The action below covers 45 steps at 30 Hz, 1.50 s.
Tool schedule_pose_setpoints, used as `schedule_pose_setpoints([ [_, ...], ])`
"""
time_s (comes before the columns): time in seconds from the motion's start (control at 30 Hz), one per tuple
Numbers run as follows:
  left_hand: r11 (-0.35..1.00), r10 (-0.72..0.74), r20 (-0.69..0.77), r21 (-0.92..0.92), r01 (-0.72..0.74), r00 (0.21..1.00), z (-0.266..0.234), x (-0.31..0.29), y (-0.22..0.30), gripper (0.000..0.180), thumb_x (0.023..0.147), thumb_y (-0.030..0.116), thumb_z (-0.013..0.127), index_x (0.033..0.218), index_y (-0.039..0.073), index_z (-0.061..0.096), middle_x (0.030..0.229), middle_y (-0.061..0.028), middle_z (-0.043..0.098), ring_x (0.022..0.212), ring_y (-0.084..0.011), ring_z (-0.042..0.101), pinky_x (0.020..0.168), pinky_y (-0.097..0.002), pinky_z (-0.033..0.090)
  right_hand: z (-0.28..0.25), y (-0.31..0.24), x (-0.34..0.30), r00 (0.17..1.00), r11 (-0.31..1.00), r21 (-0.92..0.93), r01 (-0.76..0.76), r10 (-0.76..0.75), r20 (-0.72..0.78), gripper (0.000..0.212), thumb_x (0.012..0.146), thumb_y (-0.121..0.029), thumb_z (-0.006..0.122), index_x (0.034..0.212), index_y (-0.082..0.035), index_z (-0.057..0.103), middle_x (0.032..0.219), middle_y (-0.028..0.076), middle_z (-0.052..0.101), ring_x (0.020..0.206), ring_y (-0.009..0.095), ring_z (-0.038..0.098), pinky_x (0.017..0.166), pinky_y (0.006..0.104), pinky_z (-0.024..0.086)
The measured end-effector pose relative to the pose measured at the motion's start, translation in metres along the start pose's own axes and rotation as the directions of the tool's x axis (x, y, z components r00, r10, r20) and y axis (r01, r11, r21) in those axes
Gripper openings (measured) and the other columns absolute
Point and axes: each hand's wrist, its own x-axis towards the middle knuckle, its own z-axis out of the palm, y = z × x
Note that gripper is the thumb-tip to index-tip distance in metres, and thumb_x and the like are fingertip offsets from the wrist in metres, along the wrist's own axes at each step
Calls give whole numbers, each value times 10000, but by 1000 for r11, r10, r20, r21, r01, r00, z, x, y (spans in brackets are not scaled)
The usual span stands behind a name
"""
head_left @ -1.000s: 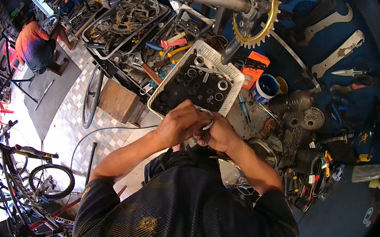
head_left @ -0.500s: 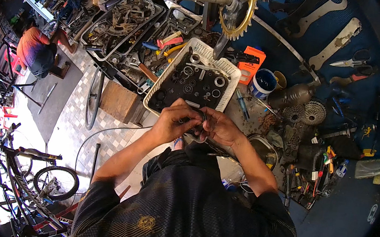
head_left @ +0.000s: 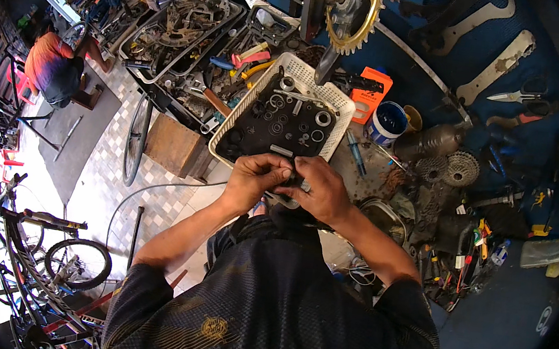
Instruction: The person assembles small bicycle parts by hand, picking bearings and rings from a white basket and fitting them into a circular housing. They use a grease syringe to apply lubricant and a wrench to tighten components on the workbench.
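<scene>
My left hand [head_left: 256, 180] and my right hand [head_left: 324, 190] meet at the near edge of a white plastic basket [head_left: 344, 102]. Both are closed, fingertips together, around a small dark part [head_left: 289, 201] with a greyish edge. My fingers cover most of it, so its kind is not clear. Bearing rings, such as a shiny one [head_left: 323, 118], small washers and short metal tubes lie on the basket's black lining. One silver tube [head_left: 282, 151] lies just beyond my left fingers.
A gold-toothed chainring with crank [head_left: 373, 20] hangs over the basket's far side. A blue-and-white tub [head_left: 389, 120], an orange card [head_left: 373, 92] and cassette sprockets [head_left: 461, 169] stand right. A wooden box [head_left: 171, 146] is left; a person [head_left: 54, 66] sits farther off.
My right hand has turned, its back now facing up with the thumb toward the left hand. The held part is more covered by my fingers. The view has shifted slightly.
</scene>
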Motion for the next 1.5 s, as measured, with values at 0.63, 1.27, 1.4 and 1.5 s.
schedule_pose_setpoints([
  [0.63,964,-145,-31,-230,135,989,-12,3,-1,88,957,36,739,1038,4,744,1000,-62,742,886,-135,660,813,-279,540,16,4,7,997,995,52,83,-82,-13,426,880,-210,828,1200,-10,628,1116,180,669,1033,308,688,781,390,604],
  [1.27,938,-75,-209,-346,-2,975,-22,23,-7,321,1038,140,647,1327,3,621,1093,-69,718,940,-156,703,762,-322,639,35,51,42,971,917,347,-195,130,201,592,883,-334,845,1367,-102,595,1326,75,618,1176,200,613,964,340,504],
  [1.4,962,-45,-333,-268,-49,942,-35,19,1,317,1039,112,632,1324,-25,610,1089,-110,732,917,-213,747,707,-344,668,43,87,55,880,829,330,-452,354,315,496,926,-339,787,1349,-118,652,1331,62,617,1130,234,636,908,363,517],
  [1.5,964,-4,-352,-251,-90,936,-34,16,8,339,1042,110,617,1351,-27,597,1133,-133,732,958,-247,757,737,-350,673,61,108,57,865,922,-183,-342,385,322,432,912,-297,784,1290,-111,689,1201,94,625,1118,285,638,907,399,537],
])
